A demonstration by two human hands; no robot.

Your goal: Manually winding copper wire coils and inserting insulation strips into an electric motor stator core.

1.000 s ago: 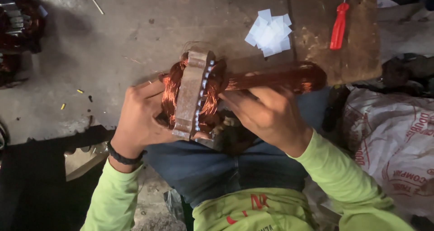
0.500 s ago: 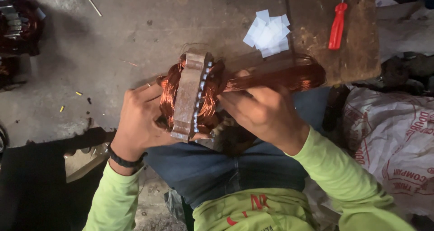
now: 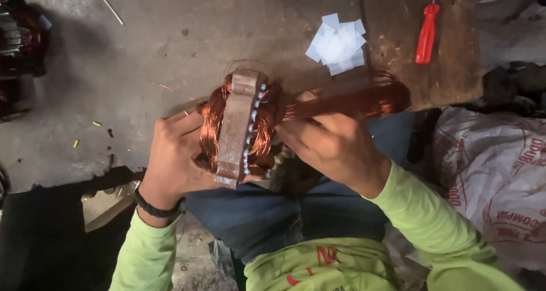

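lime green sleeves and blue jeans fill the near edge of the view, the stator core (image 3: 239, 129) held over the lap. the left hand (image 3: 173, 157), with a black band at its wrist, cups the core from the left side, fingers clenched on the copper windings (image 3: 211, 123) that bulge from it. the right hand (image 3: 335, 146) sits just to the right of the core, its fingers closed around a long loop of copper coil (image 3: 364, 100) that runs from the core out to the right. beyond the hands lies the grey concrete floor (image 3: 159, 46), with a small heap of white paper slips (image 3: 336, 43) on it. to the right a worn wooden board (image 3: 455, 58) carries a red-handled screwdriver (image 3: 426, 34). a white printed sack (image 3: 495, 171) lies at the right, another wound motor part (image 3: 20, 38) far left
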